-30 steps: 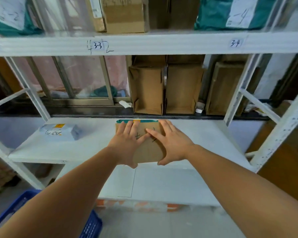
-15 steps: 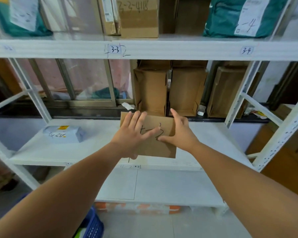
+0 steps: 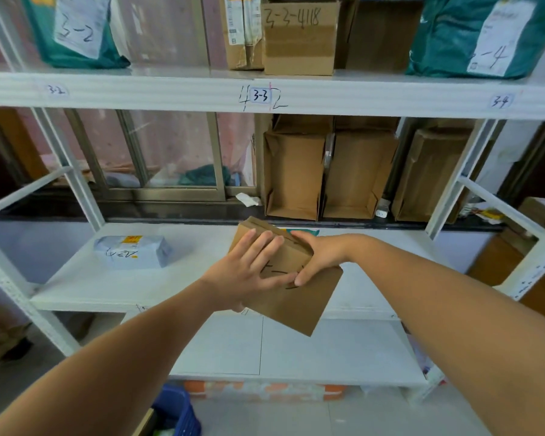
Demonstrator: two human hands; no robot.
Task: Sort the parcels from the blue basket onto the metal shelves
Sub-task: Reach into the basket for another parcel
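Holding a brown cardboard parcel between both hands, the person has it tilted in front of the middle metal shelf, its lower corner hanging past the shelf's front edge. The left hand lies flat on the parcel's upper face with its fingers straight and spread; its thumb is hidden. The right hand grasps the parcel's far right edge, fingers curled over it and thumb pressed on the face. A black handwritten mark on the cardboard is partly covered by both hands. Whether the parcel's far corner touches the shelf cannot be told. On the same shelf, well to the left, lies a grey parcel with a yellow sticker. The upper shelf carries two green bags with white labels and a cardboard box with writing on it, above a small "3-3" tag. A corner of the blue basket shows on the floor below the left arm.
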